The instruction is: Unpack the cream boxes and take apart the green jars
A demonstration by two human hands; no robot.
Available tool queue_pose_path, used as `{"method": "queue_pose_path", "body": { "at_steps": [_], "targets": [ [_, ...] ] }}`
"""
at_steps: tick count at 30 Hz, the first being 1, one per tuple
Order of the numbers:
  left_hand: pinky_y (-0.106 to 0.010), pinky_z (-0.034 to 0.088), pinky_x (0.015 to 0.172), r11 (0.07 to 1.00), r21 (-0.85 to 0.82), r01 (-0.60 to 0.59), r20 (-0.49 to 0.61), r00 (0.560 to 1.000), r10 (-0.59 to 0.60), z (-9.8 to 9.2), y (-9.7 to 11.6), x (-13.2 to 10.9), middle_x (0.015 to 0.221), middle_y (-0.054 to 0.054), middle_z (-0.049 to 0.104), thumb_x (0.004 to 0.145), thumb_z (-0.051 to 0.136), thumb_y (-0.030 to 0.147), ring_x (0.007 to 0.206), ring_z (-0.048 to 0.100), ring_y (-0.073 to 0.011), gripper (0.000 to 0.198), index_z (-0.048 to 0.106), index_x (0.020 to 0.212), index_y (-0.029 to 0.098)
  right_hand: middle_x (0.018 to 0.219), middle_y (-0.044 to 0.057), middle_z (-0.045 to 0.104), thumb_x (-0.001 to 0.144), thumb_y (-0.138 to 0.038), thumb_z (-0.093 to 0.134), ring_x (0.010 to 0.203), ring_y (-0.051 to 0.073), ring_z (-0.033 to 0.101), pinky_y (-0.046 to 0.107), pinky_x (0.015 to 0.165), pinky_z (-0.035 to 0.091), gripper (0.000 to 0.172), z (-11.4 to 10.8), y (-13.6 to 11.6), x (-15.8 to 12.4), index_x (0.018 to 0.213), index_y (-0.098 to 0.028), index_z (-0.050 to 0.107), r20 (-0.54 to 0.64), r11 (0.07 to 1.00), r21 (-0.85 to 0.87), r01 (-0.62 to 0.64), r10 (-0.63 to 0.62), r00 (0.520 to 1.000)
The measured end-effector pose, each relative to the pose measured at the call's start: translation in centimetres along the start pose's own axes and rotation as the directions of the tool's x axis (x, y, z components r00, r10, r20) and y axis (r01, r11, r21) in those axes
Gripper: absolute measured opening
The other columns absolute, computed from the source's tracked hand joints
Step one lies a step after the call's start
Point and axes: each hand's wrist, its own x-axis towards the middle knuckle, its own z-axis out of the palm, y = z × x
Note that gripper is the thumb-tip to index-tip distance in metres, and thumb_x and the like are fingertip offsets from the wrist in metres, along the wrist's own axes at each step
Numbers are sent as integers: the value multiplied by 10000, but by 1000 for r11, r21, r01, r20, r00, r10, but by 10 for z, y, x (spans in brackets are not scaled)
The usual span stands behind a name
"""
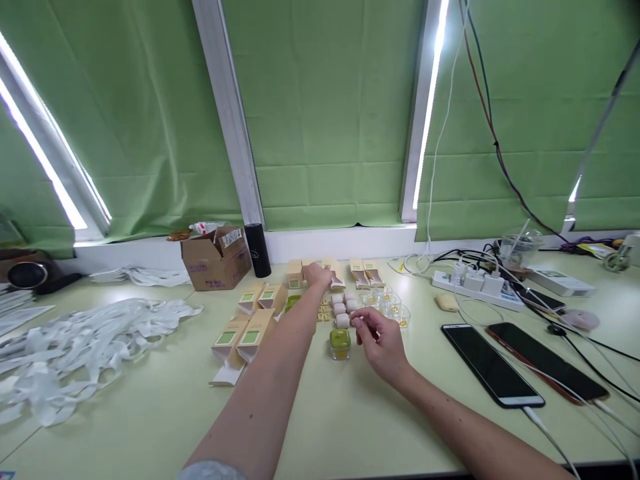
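My left hand [316, 274] is stretched far forward among the small cream boxes at the back; its fingers are mostly hidden, so I cannot tell what it holds. My right hand [379, 339] is closed, thumb and fingertips together, above the table; anything in the pinch is too small to make out. Just left of it stands a small glass bottle with green contents [340, 343]. Behind the bottle are several pale pink caps [342, 321] in rows, small gold pieces [324, 312] and clear plastic or glass pieces [393, 305] with yellow centres.
Open cream boxes with green windows [257, 333] stand at the left, and more boxes [366, 273] at the back. Two phones [493, 365] with cables lie right, before a power strip [477, 289]. White straps [95, 340], a cardboard box [215, 260] and a black cylinder [257, 250] are left.
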Motion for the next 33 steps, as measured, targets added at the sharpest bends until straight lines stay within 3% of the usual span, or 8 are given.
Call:
{"method": "queue_pose_path", "body": {
  "at_steps": [5,19,33],
  "targets": [
    [-457,594,946,995,-73,67,136,989,-57,22,-2,2,1316,-114,641,988,669,383,1131,667,-255,399,617,1317,164,577,-31,571,1003,-440,544,510,155,508,286,536,382,247,-1,-5,1,953,-236,674,-14,1000,4,-2,2,1000],
    [-464,591,956,983,-70,-168,159,971,177,37,-6,11,1331,-112,636,995,658,383,1140,663,-253,388,617,1321,176,602,-32,559,1005,-419,532,528,155,516,278,536,387,232,1,-1,0,966,-237,669,4,999,-36,22,-22,1000],
    [-468,591,954,972,-98,-214,215,949,231,45,-8,14,1330,-113,636,995,658,384,1137,664,-253,395,613,1325,173,597,-40,551,993,-361,536,512,148,496,276,540,369,184,1,-5,0,981,-238,673,2,996,-76,40,-40,999]
  ]
}}
